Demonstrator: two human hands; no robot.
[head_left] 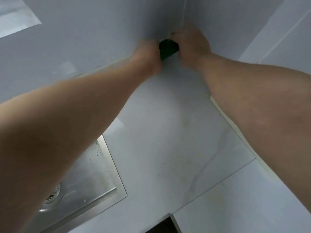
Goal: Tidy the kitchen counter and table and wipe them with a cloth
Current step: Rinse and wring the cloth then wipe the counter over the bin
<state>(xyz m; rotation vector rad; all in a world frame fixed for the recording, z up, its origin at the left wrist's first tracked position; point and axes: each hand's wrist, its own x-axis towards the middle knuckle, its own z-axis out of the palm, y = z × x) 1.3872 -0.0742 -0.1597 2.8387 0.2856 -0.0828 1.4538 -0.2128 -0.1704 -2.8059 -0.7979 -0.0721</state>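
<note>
Well beyond the sink [111, 165], up and to its right, in the far corner of the counter [168, 140] at the meeting of two walls [84, 47]: a dark green wad [168, 47], probably the cloth, though too blurred to be sure. Sits low against the walls, squeezed between the left hand [148, 49] and the right hand [191, 44], touching both.

Looks soft, light and limp, perhaps damp, with nothing to break. Best bunched in one palm with a flat face down for wiping, and pressed firmly to stop it skating on the glossy counter.

Fingers on both sides tucked behind knuckles and wad: cannot tell whether clenched round it or merely pushing. Hidden too: the wad's full shape and underside.

Nearer, only the sink's right rim and part of the drain [52, 194] showing, the rest covered by the left forearm [67, 132]. Right of the sink, a dark patch [161, 224] cut off at the bottom of the view.
</note>
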